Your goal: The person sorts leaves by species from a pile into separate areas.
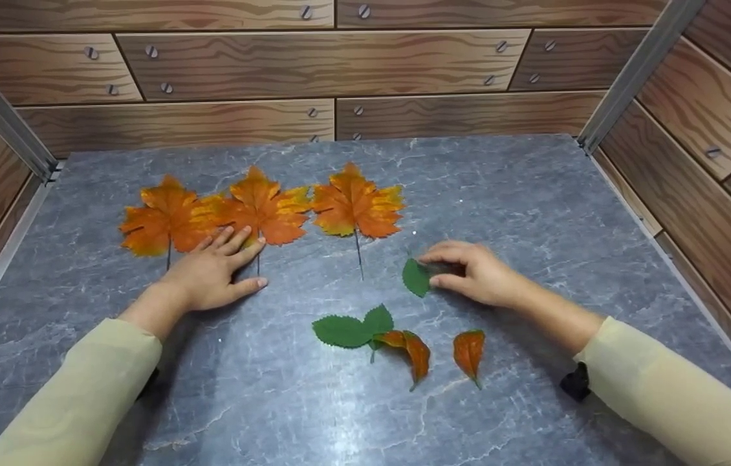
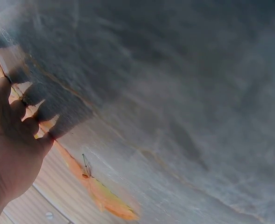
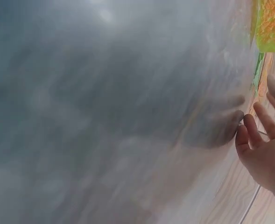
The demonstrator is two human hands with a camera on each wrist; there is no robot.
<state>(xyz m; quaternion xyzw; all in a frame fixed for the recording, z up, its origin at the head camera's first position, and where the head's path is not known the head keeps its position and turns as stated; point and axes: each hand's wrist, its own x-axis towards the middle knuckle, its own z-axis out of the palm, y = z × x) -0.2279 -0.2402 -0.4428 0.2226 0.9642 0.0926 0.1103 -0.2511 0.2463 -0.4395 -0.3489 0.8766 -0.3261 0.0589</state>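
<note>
My left hand (image 1: 210,275) lies palm down with spread fingers, its fingertips over the lower edge of the middle orange maple leaf (image 1: 265,207). The left maple leaf (image 1: 162,220) overlaps that one, while the right maple leaf (image 1: 352,204) lies beside it, stem toward me. Loosely bent, my right hand (image 1: 479,275) has its fingertips and thumb at the right edge of a single green leaf (image 1: 414,278) on the tabletop. A gap shows between that thumb and the fingers in the right wrist view.
Closer to me on the grey marbled table (image 1: 262,388) lie a pair of green leaves (image 1: 343,331), a curled orange-brown leaf (image 1: 417,353) touching them, and a separate curled leaf (image 1: 469,353). Wood-patterned panels (image 1: 320,61) stand behind and at both sides.
</note>
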